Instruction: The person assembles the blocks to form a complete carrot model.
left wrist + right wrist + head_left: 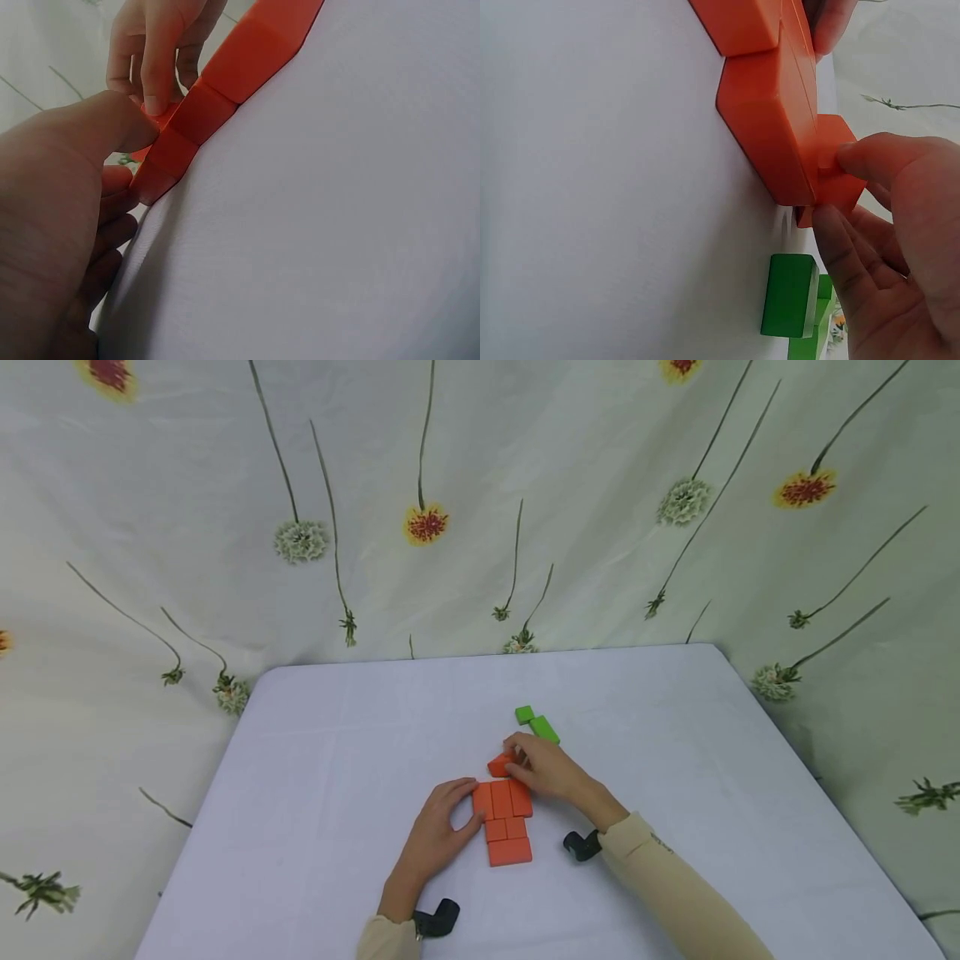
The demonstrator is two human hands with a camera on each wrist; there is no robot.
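Several orange blocks (501, 800) lie flat and edge to edge, with a wider row at the far end and a narrower stack nearer. At the left end of the wide row, my left hand (441, 822) holds an orange block (159, 171) between thumb and fingers. My right hand (550, 768) pinches a separate orange block (498, 766) with slanted sides, just beyond the far edge of the row. In the right wrist view that block (838, 176) sits between thumb and fingertips, partly hidden behind the row.
Beyond the right hand lie a small green block (524, 715) and a longer green block (546, 730). A white cloth covers the table (337, 760). Behind it hangs a flower-patterned curtain (480, 460). Black wrist cameras (438, 918) sit close above the tabletop.
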